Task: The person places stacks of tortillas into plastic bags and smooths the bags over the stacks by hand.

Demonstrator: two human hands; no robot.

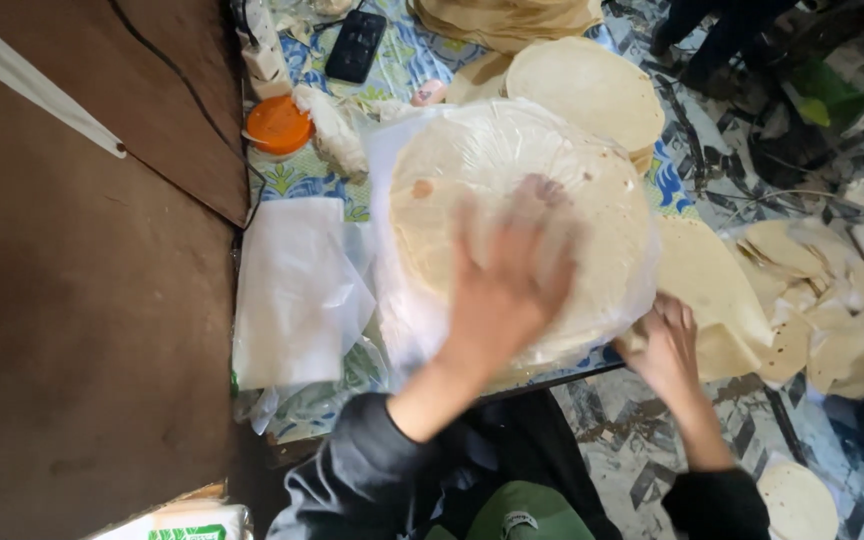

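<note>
The left hand lies spread flat on a bagged stack of tortillas on the counter — the right hand, just beside it, grips the bag's edge.

A round stack of pale flatbreads sits inside a clear plastic bag, lying flat on the tabletop just right of the pile of white plastic sheets.

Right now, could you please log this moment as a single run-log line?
left hand: flat on bagged flatbread stack | right hand: gripping bag edge | beside: plastic bags, orange lid
</note>
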